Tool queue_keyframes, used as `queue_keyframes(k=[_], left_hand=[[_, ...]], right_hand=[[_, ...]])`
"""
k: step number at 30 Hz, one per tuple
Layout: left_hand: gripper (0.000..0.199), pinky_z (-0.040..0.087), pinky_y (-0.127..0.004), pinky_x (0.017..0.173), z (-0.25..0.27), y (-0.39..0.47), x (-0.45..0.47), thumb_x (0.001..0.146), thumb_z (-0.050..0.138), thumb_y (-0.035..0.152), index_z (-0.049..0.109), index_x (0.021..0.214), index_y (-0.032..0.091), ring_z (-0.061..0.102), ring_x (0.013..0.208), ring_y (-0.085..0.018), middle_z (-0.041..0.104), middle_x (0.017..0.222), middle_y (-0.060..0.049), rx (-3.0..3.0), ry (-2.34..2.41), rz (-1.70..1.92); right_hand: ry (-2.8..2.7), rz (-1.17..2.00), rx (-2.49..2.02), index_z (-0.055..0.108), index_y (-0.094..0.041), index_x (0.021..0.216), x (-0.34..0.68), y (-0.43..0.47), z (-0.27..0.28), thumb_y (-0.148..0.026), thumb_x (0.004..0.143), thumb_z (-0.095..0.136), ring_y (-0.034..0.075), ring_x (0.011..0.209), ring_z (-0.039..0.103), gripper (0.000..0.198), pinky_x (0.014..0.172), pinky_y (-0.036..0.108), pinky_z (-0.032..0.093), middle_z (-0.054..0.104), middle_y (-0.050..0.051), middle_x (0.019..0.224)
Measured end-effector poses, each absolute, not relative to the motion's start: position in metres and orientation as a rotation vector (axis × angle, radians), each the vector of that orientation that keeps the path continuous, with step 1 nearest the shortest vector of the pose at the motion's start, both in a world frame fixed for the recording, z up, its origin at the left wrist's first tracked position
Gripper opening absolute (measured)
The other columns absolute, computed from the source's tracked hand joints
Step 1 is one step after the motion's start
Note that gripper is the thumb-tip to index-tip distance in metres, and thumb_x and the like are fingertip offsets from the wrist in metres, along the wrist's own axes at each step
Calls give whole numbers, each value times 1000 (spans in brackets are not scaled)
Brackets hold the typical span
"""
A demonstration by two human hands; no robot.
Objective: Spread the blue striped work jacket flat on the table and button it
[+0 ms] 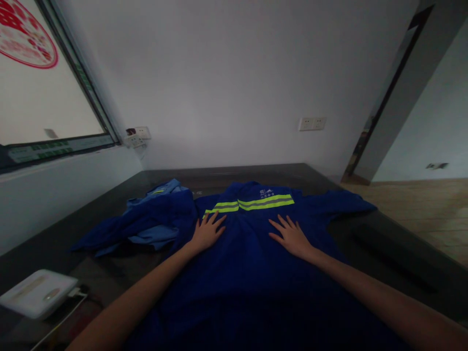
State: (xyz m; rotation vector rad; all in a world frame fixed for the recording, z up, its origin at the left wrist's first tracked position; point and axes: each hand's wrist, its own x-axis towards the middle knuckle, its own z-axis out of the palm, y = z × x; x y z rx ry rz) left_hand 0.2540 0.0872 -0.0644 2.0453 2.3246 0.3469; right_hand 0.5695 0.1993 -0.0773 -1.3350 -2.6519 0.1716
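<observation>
A dark blue work jacket (pixel 252 248) lies spread front side up on the dark table, its collar toward the wall. Yellow and grey reflective bands cross its chest, with white print above the right one. My left hand (pixel 207 232) rests on the left chest just below the band, fingers spread. On the other side of the chest, my right hand (pixel 292 236) lies flat with its fingers apart. The right sleeve (pixel 340 202) stretches out toward the table's right edge. At the left, the other sleeve (pixel 146 222) lies over a lighter blue garment (pixel 157 236).
A white box-shaped device (pixel 40 292) with a plugged-in cable sits at the front left of the table (pixel 226 171). A long black object (pixel 395 253) lies at the right. Wall sockets (pixel 312 124) and a window frame (pixel 58 148) are behind and to the left.
</observation>
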Motion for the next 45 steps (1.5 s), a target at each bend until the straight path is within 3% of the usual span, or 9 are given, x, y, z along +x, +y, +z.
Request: queue_keyframes(k=[10, 24, 32, 36, 41, 45], left_hand=[[51, 18, -68, 103, -69, 146, 224, 92, 26, 55, 29, 141, 44, 19, 138, -38, 23, 153, 2, 2076, 2350, 209], [51, 15, -70, 102, -73, 217, 187, 91, 25, 56, 26, 141, 46, 16, 139, -39, 17, 155, 4, 2072, 2288, 166], [50, 13, -67, 104, -73, 231, 172, 91, 31, 55, 31, 140, 44, 18, 139, -37, 18, 155, 3, 2111, 2218, 206], [47, 17, -65, 104, -69, 229, 164, 91, 38, 47, 39, 137, 41, 22, 138, -35, 23, 154, 0, 2167, 2170, 273], [39, 27, -48, 109, -46, 223, 189, 79, 59, 22, 61, 118, 27, 34, 133, -27, 43, 143, -5, 2100, 2216, 777], [29, 43, -30, 95, -42, 225, 244, 84, 47, 12, 63, 107, 17, 57, 107, -18, 64, 113, -9, 1986, 2245, 946]], right_hand=[[-2673, 163, -1342, 34, -37, 142, 543, 255, -75, -67, 88, 29, 36, 139, 17, 62, 107, 58, 18, 24, 5, 153], [-2678, 181, -1354, 33, -38, 142, 510, 324, -74, -60, 91, 30, 35, 139, 17, 55, 107, 57, 17, 23, 4, 153], [-2581, 223, -1319, 45, -30, 137, 505, 322, -68, -51, 92, 38, 35, 136, 25, 50, 105, 57, 21, 34, 9, 149], [-2519, 141, -1234, 54, -19, 127, 498, 299, -51, -41, 93, 41, 28, 125, 42, 42, 101, 42, 32, 52, 14, 132], [-2483, 276, -942, 60, -19, 101, 462, 257, -24, -29, 88, 51, 18, 94, 56, 19, 83, 28, 39, 64, 6, 96], [-2503, 399, -964, 55, -21, 97, 428, 234, -23, -23, 82, 58, 16, 80, 59, 15, 68, 24, 38, 63, 1, 82]])
